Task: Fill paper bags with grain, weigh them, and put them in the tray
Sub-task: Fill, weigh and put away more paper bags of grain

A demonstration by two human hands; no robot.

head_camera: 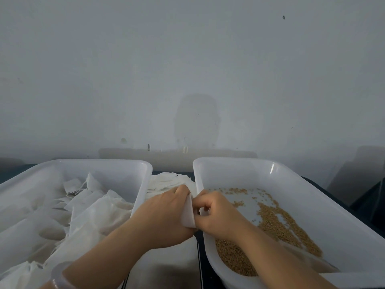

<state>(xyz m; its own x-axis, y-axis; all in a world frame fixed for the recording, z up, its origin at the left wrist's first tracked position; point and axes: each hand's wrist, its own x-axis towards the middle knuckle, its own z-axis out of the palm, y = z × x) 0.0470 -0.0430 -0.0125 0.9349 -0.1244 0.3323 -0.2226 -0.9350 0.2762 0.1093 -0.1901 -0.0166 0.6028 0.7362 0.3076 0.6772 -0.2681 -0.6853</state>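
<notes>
Pinching a small white paper bag [188, 215] between them, the left hand [164, 213] and right hand [216, 215] meet above the gap between two trays. Fingers of both hands curl onto the bag's edges. The white plastic left tray [100, 162] holds white bags. The white plastic right tray [250, 161] holds loose brown grain [277, 224], just beside the right hand.

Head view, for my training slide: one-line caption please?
Left hand and right hand hold a white paper bag between the bag tray and the grain tray.
</notes>
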